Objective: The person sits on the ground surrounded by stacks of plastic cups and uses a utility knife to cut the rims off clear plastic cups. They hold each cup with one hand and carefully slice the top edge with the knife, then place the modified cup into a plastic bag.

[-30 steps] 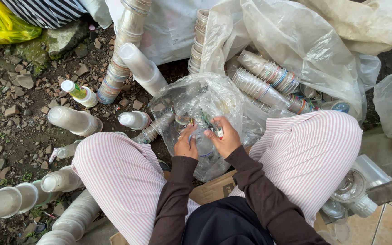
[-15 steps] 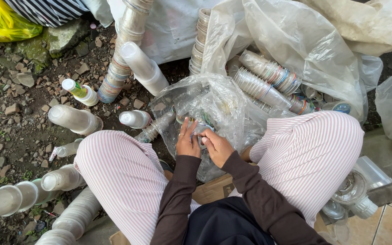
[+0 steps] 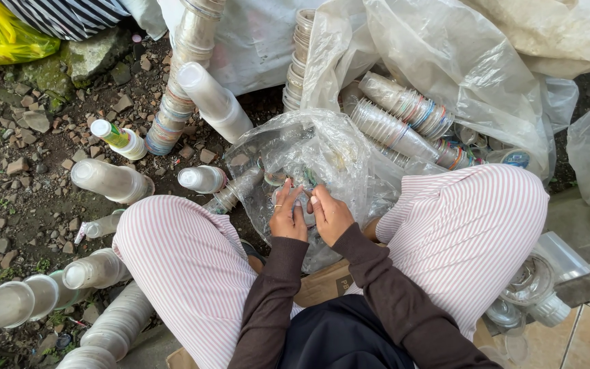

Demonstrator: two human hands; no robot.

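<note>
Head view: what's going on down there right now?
A seated person in striped trousers has both hands together over a clear plastic bag between the knees. The left hand and right hand pinch a small clear plastic cup. Stacks of nested cups lie in bags and on the gravel around.

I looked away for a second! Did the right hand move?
Yes. The right hand slid down toward the knees, against the still clear bag, meeting the left hand.

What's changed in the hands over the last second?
The right hand dropped from its raised spot and closed in beside the left hand; both now pinch a small clear plastic cup over the clear plastic bag. The cup stacks stayed put.
</note>
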